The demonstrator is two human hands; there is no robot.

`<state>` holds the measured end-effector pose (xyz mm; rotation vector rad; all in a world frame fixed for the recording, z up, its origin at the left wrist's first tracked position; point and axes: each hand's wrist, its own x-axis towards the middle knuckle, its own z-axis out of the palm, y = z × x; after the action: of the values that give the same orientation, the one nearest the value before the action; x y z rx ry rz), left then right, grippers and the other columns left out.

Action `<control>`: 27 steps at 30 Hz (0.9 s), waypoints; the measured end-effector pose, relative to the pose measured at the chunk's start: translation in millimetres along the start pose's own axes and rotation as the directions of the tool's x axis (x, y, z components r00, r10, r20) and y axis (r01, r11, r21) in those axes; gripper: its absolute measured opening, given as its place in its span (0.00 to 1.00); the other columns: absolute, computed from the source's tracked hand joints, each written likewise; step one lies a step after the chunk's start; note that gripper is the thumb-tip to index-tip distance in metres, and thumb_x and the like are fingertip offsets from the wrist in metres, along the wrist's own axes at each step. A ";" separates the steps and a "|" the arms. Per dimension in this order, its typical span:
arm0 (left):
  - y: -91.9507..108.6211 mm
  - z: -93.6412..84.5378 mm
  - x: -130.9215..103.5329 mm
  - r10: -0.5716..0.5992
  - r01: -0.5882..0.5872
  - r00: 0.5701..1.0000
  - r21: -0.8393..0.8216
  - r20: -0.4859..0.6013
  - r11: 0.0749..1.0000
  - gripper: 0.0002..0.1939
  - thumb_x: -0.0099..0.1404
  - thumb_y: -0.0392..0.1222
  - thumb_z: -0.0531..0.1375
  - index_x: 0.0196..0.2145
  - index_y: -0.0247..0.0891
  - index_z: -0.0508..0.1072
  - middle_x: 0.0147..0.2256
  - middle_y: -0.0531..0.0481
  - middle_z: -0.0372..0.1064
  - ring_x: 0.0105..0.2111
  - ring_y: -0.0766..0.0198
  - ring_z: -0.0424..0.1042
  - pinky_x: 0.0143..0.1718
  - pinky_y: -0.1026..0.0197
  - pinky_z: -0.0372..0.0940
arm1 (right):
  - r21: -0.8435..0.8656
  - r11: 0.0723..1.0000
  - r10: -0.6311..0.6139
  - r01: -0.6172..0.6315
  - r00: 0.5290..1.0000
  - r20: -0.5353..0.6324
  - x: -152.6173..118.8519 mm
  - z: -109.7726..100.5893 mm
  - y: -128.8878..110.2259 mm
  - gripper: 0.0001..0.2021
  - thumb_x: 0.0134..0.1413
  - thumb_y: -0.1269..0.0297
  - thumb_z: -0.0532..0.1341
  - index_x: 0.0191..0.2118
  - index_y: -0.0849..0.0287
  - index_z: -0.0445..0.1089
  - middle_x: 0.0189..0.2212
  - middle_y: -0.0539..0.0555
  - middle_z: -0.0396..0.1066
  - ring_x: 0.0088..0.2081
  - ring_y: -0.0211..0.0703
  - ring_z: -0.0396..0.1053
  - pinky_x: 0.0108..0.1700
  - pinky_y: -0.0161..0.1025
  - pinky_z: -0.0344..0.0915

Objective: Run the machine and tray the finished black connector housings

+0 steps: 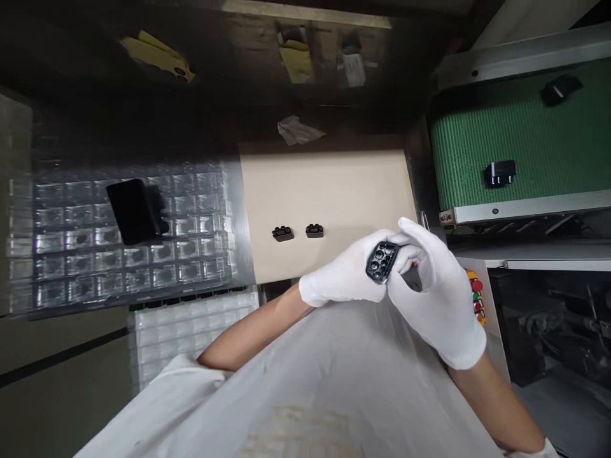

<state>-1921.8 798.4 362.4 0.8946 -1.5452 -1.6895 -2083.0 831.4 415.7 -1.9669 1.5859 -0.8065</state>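
Observation:
A black part with several round recesses (382, 262) is held near the front right corner of the beige board (329, 184). My left hand (351, 270), in a white glove, is closed around it from the left. My right hand (432, 286), also gloved, is at the part's right side; its thumb and forefinger are apart, while its other fingers are curled by the part. Whether those fingers grip anything is hidden. Two similar small black parts, one at the left (282, 233) and one to its right (314, 230), lie on the board.
At left, a clear compartment tray (188, 251) bears a black object (131, 211). A green conveyor (463, 140) at right carries two black parts. Yellow pieces (160, 54) and a crumpled cloth (298, 130) lie farther back. Coloured buttons (477, 296) are beside my right hand.

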 end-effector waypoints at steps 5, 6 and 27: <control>-0.6 -15.6 -10.6 0.066 -0.063 0.998 0.088 -0.024 0.994 0.31 0.46 0.27 0.62 0.49 0.46 0.72 0.45 0.50 0.76 0.44 0.51 0.76 0.45 0.54 0.71 | 0.002 1.000 -0.009 0.009 0.998 0.061 3.0 10.1 -15.1 0.38 0.53 0.78 0.61 0.68 0.44 0.63 0.56 0.53 0.74 0.56 0.51 0.75 0.59 0.52 0.76; 0.6 -18.0 -12.2 0.085 -0.084 0.996 0.091 -0.009 0.992 0.29 0.47 0.26 0.61 0.48 0.46 0.72 0.44 0.51 0.76 0.43 0.53 0.76 0.44 0.56 0.71 | 0.005 1.000 -0.025 0.025 0.997 0.071 3.3 11.0 -17.3 0.38 0.54 0.79 0.61 0.69 0.44 0.62 0.55 0.53 0.74 0.55 0.51 0.75 0.59 0.52 0.76; -34.2 -10.3 0.7 -0.546 0.481 0.815 0.298 0.193 0.824 0.23 0.60 0.64 0.65 0.39 0.40 0.76 0.22 0.56 0.66 0.22 0.65 0.62 0.24 0.64 0.53 | 0.032 0.894 0.343 -0.447 0.729 0.593 3.3 8.9 77.8 0.16 0.48 0.63 0.72 0.42 0.57 0.71 0.35 0.46 0.76 0.38 0.40 0.74 0.41 0.35 0.66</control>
<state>-1914.5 794.8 327.6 1.3545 -1.8283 -2.1094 -2130.1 811.8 356.1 -1.4603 1.4171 -0.1327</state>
